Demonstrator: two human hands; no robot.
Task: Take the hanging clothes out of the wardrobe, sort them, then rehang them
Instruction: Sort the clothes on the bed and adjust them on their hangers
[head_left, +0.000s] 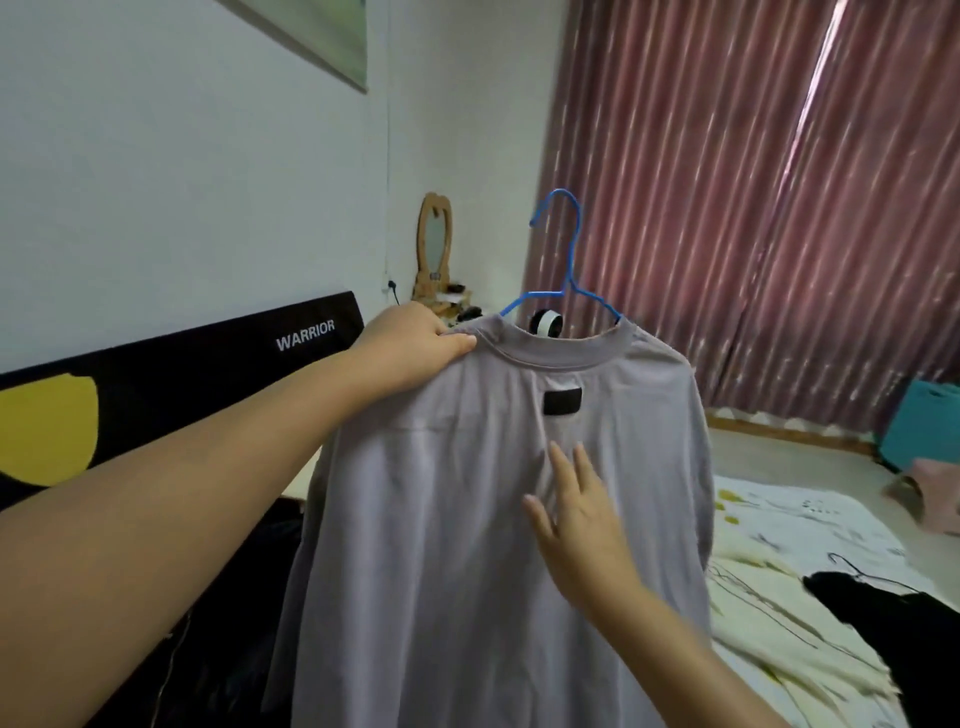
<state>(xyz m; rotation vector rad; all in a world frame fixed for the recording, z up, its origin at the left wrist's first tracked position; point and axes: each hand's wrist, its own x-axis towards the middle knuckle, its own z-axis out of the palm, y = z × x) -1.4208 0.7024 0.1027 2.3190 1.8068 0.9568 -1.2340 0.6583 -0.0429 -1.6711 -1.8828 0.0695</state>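
a: we log the pale lilac t-shirt (467, 519) held up in mid-air on a blue hanger (566, 260), above the near edge of the bed (769, 525). our left hand (415, 343) is at the shirt's left shoulder, beside the collar; our right hand (582, 514) lies on the chest of the shirt, below the small black patch (562, 402).

b: what can we not read?

a: the hanger's arms run inside the shirt, only hook and neck show. the shirt's hem is cut off by the frame's lower edge. whether the left fingers reach the hanger under the cloth, we cannot tell. a round black-and-white object (545, 323) behind the collar is unclear.

b: hand poses?

a: left arm reaches forward and up, thumb on top, fingers curled, pinching the shoulder fabric. right hand is flat, fingers straight and slightly spread, pressing the cloth. a black garment (883, 613) lies on the bed at right.
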